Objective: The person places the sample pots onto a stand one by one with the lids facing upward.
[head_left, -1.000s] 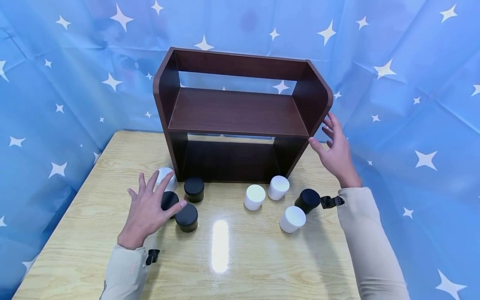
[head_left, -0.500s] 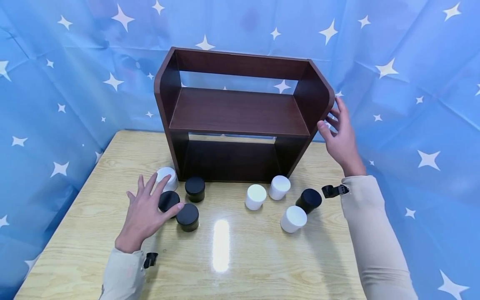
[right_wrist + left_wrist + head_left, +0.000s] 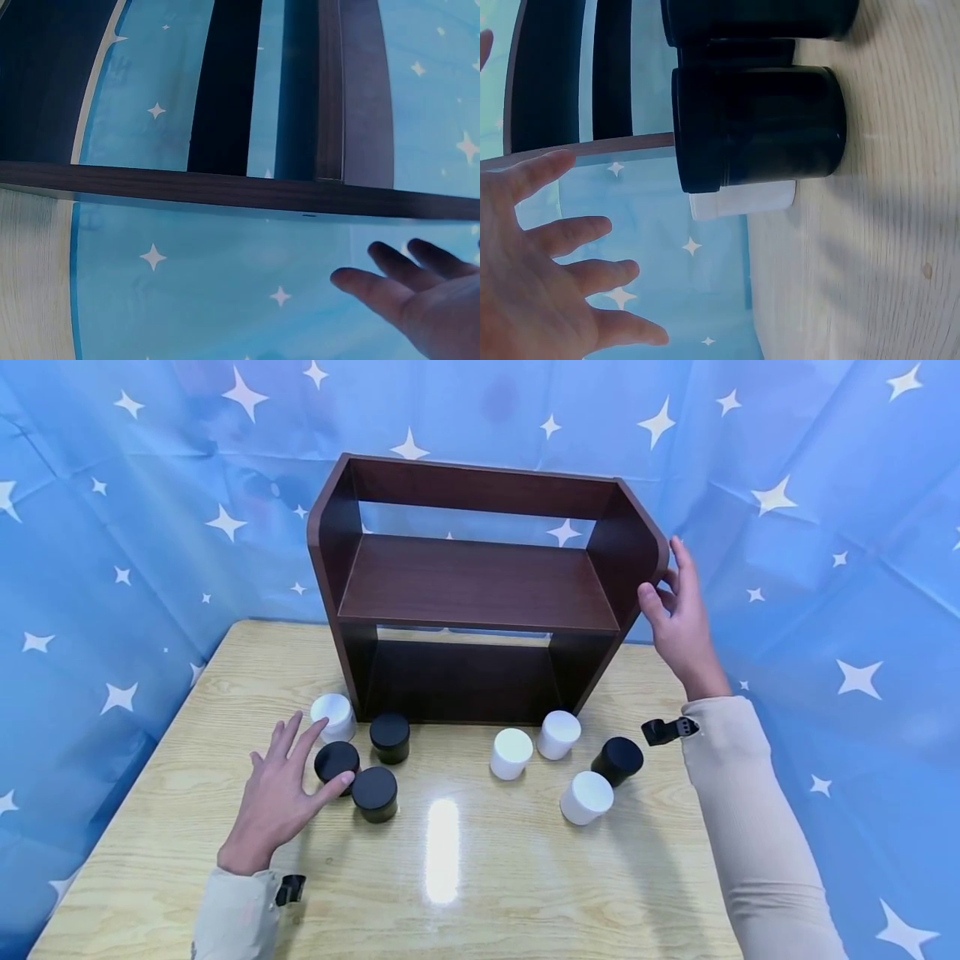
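Note:
A dark brown two-tier wooden shelf (image 3: 480, 581) stands at the back of the table, both tiers bare. My right hand (image 3: 681, 627) is beside its right side panel, fingers spread and loosely bent, fingertips close to the panel's edge. In the right wrist view, that hand (image 3: 420, 300) shows a gap to the panel (image 3: 225, 191). Over the left group of lidded jars hovers my left hand (image 3: 273, 797), fingers spread. Below and near it are a white jar (image 3: 334, 717) and black jars (image 3: 337, 763). The left wrist view shows its fingers apart from the nearest black jar (image 3: 761, 127).
Another black jar (image 3: 390, 737) stands at the shelf's front left. On the right are several white jars (image 3: 512, 753) and one black jar (image 3: 617, 762). The pale wooden table (image 3: 517, 885) is backed by a blue star-patterned curtain (image 3: 480, 410).
My right hand has moved up along the outside of the shelf's right panel. The left hand has drawn back slightly toward the lower left. Jars and shelf stay in place.

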